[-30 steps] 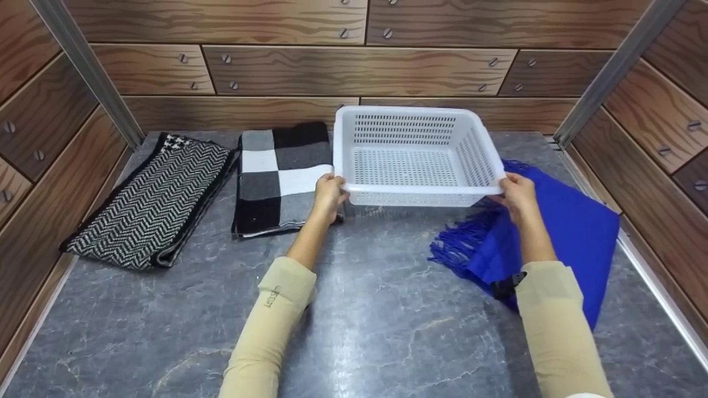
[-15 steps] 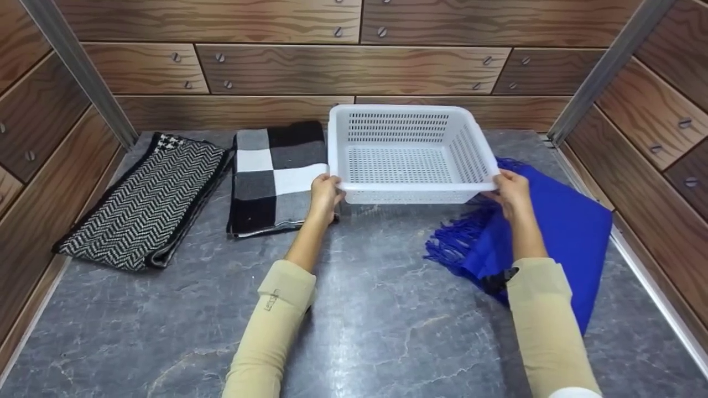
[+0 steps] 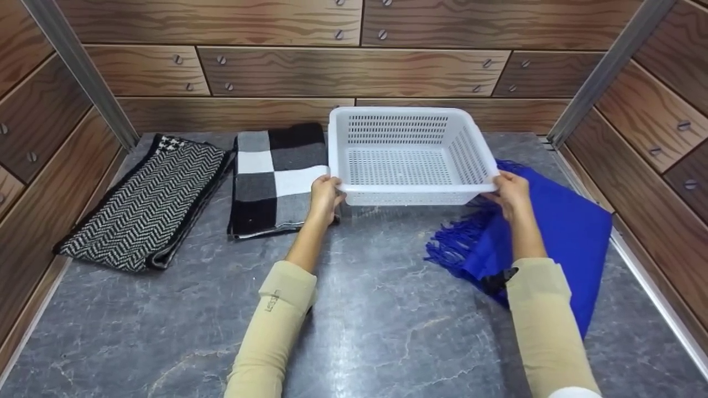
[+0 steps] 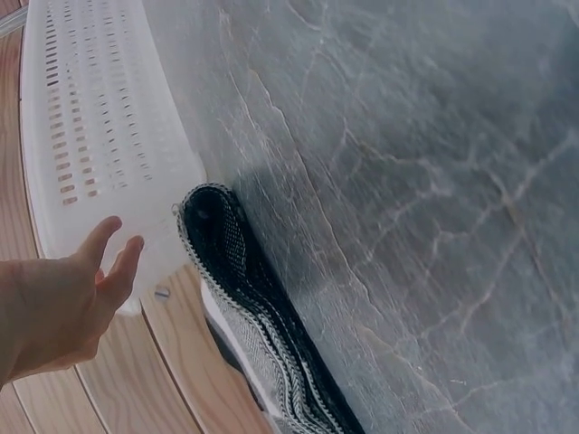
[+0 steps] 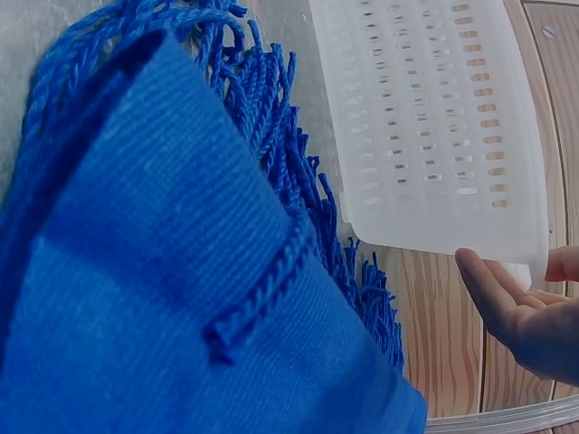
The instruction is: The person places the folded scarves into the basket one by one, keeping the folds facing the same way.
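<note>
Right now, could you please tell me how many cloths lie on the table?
3: the herringbone cloth at the far left, the checked cloth by the left hand, and the blue cloth at the right.

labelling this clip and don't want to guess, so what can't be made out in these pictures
Head view: part of the checked cloth, hidden by the left hand.
Head view: part of the blue cloth, hidden by the right hand.
Head view: lettering on the left sleeve, too small to read surely.
Left wrist view: the rest of the basket, cut off by the top edge.
</note>
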Motion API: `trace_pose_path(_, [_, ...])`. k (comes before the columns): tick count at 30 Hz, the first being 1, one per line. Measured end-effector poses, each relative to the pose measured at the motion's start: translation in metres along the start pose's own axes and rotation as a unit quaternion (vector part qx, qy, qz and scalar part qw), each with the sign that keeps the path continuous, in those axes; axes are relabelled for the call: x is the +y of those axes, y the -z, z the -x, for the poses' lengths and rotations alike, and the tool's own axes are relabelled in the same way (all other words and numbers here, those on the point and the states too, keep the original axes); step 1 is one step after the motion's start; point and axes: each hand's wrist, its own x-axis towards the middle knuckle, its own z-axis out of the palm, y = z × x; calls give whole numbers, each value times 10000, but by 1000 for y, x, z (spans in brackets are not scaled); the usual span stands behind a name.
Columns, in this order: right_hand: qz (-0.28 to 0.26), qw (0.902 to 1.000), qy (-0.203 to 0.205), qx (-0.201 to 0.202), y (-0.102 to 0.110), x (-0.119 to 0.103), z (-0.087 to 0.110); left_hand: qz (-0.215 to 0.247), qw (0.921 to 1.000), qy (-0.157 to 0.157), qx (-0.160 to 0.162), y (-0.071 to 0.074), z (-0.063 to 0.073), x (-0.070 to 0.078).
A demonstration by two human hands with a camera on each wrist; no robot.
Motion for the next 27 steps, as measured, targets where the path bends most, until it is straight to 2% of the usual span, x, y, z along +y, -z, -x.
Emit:
trace_pose_path(1, [-24,10000,-2,0,0,0,1,-42,10000,71,2,-3,9,8])
trace_pose_path(2, [-53,10000,1,-3,1,1,1,-2,9999,105,-78,-2,12,10])
trace_pose_path(5, [-83,10000,28,-11,1,2,3,-45,9999,86,-65,-2,9,7])
trace_pose_path(7, [-60,10000,48,-7,0,3,4,-28,9997,242,-104,-1,6,6])
trace_pose_path(8, [-42,10000,56,10,0,3,4,66,9997,186,-136,3,-2,-2])
trace_pose_path(9, [-15,10000,58,22,-1,4,4,90,9998,129,-83,4,-4,-3])
trace_pose_path(13, [17,10000,50,69,-1,4,2,276,9992,212,-201,4,-1,0])
trace_pose_path(14, [5,10000,29,56,-1,4,2,262,9994,153,-137,3,-3,-2])
trace_pose_path(17, [-29,10000,-47,-9,1,5,1,243,9995,183,-107,7,-27,-19])
trace_pose_path(19, [-78,9999,-119,-68,2,5,1,234,9995,216,-62,7,-32,-23])
trace_pose_path(22, [-149,9996,-174,-137,3,4,3,272,9996,109,-54,16,-78,-57])
trace_pose_path(24, [-206,9995,-195,-171,3,3,3,262,9996,72,-80,19,-101,-74])
trace_pose_path(25, [-227,9994,-202,-178,4,2,3,300,9995,58,-126,23,-119,-87])
trace_pose_path(26, [-255,9993,-217,-180,3,2,3,310,9994,43,-150,26,-128,-94])
trace_pose_path(27, [-258,9993,-223,-177,3,2,3,324,9993,24,-178,27,-128,-93])
